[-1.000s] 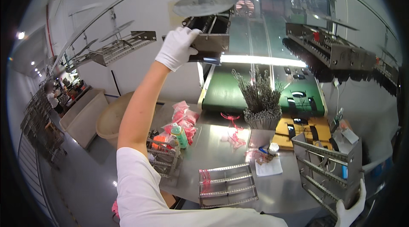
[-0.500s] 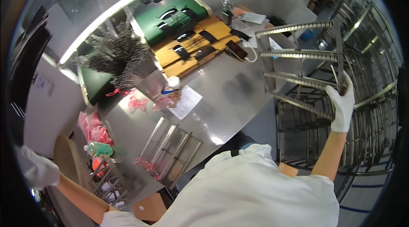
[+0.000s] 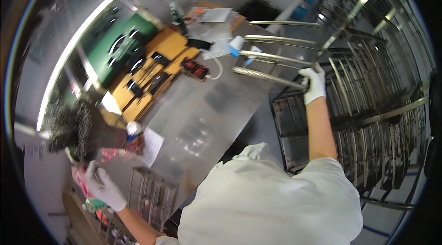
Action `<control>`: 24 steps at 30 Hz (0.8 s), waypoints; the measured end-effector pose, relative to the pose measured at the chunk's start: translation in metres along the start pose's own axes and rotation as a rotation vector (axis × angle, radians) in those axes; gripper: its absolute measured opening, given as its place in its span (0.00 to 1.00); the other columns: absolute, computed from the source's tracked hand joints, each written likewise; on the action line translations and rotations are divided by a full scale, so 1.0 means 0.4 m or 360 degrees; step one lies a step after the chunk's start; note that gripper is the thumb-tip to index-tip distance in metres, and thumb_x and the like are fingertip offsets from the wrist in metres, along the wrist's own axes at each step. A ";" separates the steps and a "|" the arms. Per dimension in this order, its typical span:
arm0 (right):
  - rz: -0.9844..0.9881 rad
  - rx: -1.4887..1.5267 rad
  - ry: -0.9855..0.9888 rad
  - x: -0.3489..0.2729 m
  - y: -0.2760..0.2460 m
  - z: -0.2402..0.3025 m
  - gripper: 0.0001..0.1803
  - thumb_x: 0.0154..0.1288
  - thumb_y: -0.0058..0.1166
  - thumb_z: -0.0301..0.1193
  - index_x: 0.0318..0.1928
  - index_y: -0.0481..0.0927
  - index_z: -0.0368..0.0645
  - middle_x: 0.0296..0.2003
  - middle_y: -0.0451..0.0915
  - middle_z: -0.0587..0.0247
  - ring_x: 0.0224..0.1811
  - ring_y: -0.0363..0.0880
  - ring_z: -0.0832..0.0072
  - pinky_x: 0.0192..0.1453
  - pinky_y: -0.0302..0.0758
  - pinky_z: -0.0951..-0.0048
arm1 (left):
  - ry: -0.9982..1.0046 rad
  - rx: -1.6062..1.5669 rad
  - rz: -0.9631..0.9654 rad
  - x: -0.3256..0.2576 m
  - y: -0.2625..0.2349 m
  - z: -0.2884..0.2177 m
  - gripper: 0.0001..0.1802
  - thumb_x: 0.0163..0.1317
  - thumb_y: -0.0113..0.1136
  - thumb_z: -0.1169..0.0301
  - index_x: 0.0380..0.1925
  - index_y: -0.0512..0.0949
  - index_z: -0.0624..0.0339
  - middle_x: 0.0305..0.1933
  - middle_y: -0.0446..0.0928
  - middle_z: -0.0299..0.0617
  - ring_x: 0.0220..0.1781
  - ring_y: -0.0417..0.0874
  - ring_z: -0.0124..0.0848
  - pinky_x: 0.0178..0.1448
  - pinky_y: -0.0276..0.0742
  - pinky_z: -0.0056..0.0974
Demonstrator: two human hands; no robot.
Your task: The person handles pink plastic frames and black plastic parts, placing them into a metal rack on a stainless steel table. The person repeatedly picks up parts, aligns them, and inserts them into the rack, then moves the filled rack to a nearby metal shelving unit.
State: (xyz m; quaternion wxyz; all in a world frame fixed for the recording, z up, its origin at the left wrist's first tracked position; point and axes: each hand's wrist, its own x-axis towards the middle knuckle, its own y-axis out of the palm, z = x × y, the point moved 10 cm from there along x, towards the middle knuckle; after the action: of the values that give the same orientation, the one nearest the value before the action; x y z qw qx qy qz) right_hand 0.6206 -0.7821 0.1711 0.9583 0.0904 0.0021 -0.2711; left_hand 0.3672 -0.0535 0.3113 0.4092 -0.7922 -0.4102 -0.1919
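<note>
At upper right, a slotted metal rack (image 3: 276, 59) is gripped by the gloved right hand (image 3: 314, 84); at lower left, the gloved left hand (image 3: 105, 187) is held with fingers parted. Thin, bristling wires (image 3: 68, 123) are contained in a smooth metal box (image 3: 109, 134).

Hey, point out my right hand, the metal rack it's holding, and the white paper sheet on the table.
Right hand (image 3: 315, 85), head view: its gloved middle.
Metal rack (image 3: 276, 59), head view: one of its middle bars.
White paper sheet (image 3: 153, 146), head view: middle of its surface.
</note>
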 end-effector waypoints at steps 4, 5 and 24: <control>-0.0089 -0.0031 -0.0040 -0.060 0.000 0.030 0.38 0.44 0.66 0.14 0.62 0.75 0.35 0.47 0.81 0.61 0.45 0.80 0.76 0.49 0.79 0.72 | 0.0077 -0.0093 0.0844 -0.091 0.474 -0.177 0.23 0.60 0.64 0.80 0.58 0.79 0.66 0.56 0.81 0.48 0.61 0.79 0.43 0.71 0.69 0.45; -0.0009 -0.0128 -0.0059 -0.077 -0.002 0.062 0.41 0.44 0.66 0.14 0.65 0.73 0.34 0.49 0.80 0.60 0.50 0.80 0.75 0.55 0.79 0.72 | 0.0314 -0.0084 0.0982 -0.110 0.566 -0.262 0.30 0.56 0.67 0.78 0.62 0.76 0.64 0.60 0.78 0.50 0.64 0.76 0.47 0.73 0.67 0.48; 0.0394 -0.1640 -0.0452 -0.605 -0.268 0.382 0.44 0.39 0.72 0.24 0.64 0.79 0.49 0.45 0.82 0.54 0.50 0.81 0.55 0.59 0.77 0.60 | 0.1276 -0.1856 0.3142 -0.619 0.797 -0.922 0.49 0.45 0.76 0.74 0.72 0.68 0.59 0.60 0.76 0.48 0.58 0.78 0.39 0.61 0.78 0.42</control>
State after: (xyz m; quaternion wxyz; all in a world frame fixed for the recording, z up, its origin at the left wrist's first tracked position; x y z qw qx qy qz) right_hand 0.3516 -0.7726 0.3160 0.8942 -0.4285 -0.0055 -0.1298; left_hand 0.4901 -0.5774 0.2144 0.0593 -0.7135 0.6732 -0.1848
